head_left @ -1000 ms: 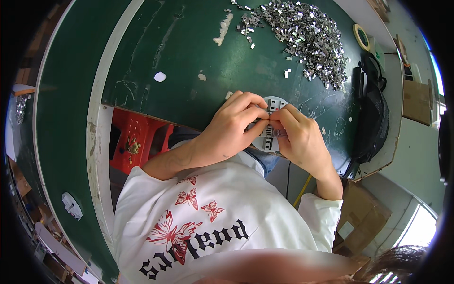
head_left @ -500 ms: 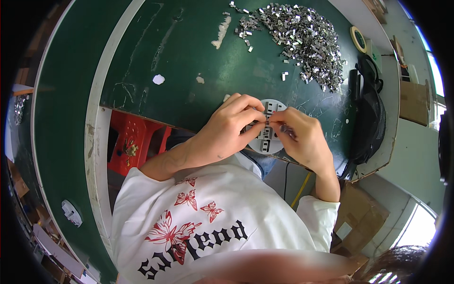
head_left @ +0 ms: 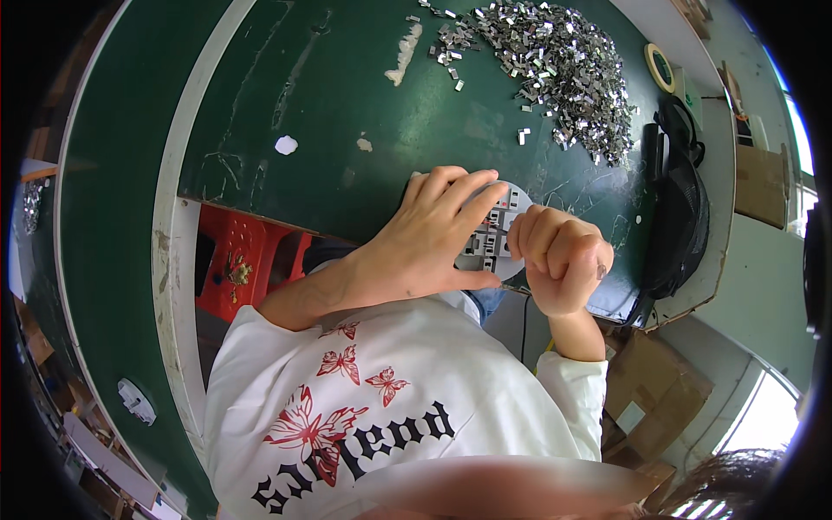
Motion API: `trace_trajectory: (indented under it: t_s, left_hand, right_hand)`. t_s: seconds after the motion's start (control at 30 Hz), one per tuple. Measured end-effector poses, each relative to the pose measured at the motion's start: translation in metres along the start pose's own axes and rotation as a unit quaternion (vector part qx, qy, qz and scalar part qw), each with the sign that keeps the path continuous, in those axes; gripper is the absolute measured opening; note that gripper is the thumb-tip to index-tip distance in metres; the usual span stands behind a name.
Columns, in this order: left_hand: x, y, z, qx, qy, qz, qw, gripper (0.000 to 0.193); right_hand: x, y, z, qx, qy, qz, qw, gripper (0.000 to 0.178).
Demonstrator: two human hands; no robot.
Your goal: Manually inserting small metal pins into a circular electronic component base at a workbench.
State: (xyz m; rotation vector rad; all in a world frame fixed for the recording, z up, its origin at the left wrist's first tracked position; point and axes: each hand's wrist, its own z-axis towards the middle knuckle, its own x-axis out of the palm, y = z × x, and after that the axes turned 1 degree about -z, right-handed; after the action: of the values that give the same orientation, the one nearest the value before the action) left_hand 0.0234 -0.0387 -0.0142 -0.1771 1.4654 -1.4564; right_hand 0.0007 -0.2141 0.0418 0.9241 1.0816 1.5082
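A round light-grey fixture plate (head_left: pixel 516 196) lies at the table's near edge, with rows of small grey blocks and dark slots on its face. My left hand (head_left: pixel 438 227) spans its left side, fingers stretched along the upper rim and thumb at the lower rim, gripping it across. Its palm hides the left part of the plate. Over the plate's right edge, my right hand (head_left: pixel 562 260) is curled into a fist. A small dark metallic end (head_left: pixel 601 272) shows at that fist; the rest of what it holds is hidden.
A large heap of small shiny metal pieces (head_left: pixel 563 74) lies at the far right, with a few strays nearer. A tape roll (head_left: pixel 659 68) and a black mesh bag (head_left: pixel 680 212) stand along the right side. A red plastic stool (head_left: pixel 230 260) is below the table's left edge.
My fingertips were together over the middle of the plate. My left hand has spread out across it. My right hand has drawn back to the right and turned into a fist.
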Motion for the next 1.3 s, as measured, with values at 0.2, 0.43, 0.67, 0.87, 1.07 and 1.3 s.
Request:
trace_trajectory:
  t_s: [0.2,0.43,0.67,0.87,1.07,1.3]
  left_hand:
    - [0.001,0.001,0.000,-0.003,-0.005,0.003,1.000,0.093]
    - [0.001,0.000,0.001,0.002,-0.010,0.015,1.000,0.092]
    - [0.003,-0.005,0.003,0.019,-0.030,0.034,0.999,0.084]
    - [0.007,0.004,0.011,0.096,-0.082,-0.018,0.992,0.029]
    - [0.010,-0.008,0.018,0.058,-0.095,0.012,0.994,0.008]
    - [0.008,-0.005,0.015,0.038,-0.088,0.027,0.995,0.007]
  right_hand:
    - [0.015,-0.009,-0.002,-0.051,-0.030,-0.117,0.991,0.051]
    - [0.013,-0.011,-0.009,-0.048,-0.071,-0.031,0.996,0.051]
    - [0.008,-0.012,-0.012,-0.055,-0.078,-0.074,0.993,0.049]
    - [-0.005,0.008,0.000,-0.057,-0.112,0.088,0.988,0.047]
    - [-0.002,0.008,0.002,-0.026,-0.160,0.052,0.985,0.046]
    - [-0.001,-0.005,0.008,-0.038,-0.184,0.066,0.980,0.046]
